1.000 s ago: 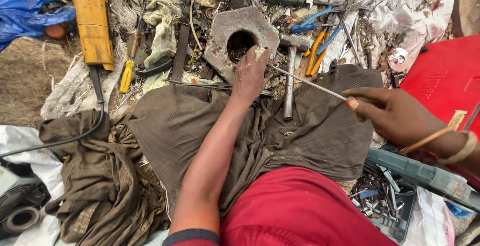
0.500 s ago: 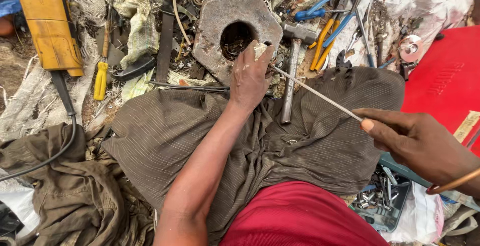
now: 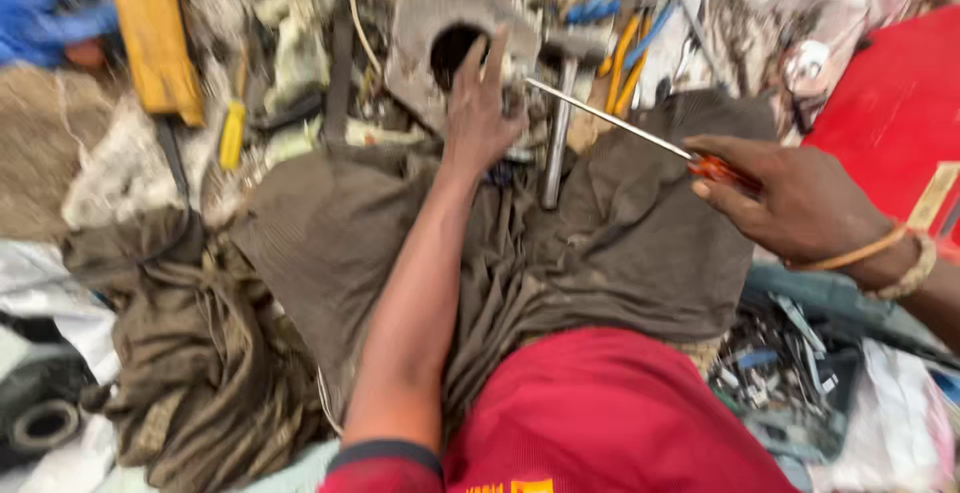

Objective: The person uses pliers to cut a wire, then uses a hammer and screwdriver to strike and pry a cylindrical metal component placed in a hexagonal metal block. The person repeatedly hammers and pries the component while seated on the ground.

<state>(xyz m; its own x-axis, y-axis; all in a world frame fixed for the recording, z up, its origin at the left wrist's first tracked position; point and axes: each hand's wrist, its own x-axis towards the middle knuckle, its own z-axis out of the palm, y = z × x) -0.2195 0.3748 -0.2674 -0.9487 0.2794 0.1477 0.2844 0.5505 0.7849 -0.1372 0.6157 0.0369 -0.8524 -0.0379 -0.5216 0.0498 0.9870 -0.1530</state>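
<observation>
Screwdriver (image 3: 620,125) in right hand (image 3: 790,198) meets metal block (image 3: 440,28).

Brown cloth (image 3: 620,243) on cluttered ground (image 3: 40,153)

Open brown cloth (image 3: 640,243) w/ free room, hammer (image 3: 556,123), pliers (image 3: 625,53) (blurred), metal block (image 3: 425,28) crowd beyond

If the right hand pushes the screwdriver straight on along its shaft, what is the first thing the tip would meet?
The right hand holds a screwdriver pointing up-left. Its tip already lies at the left hand, near the fingers on the grey metal block. It would probably meet those fingers first; blur hides the exact contact.
</observation>
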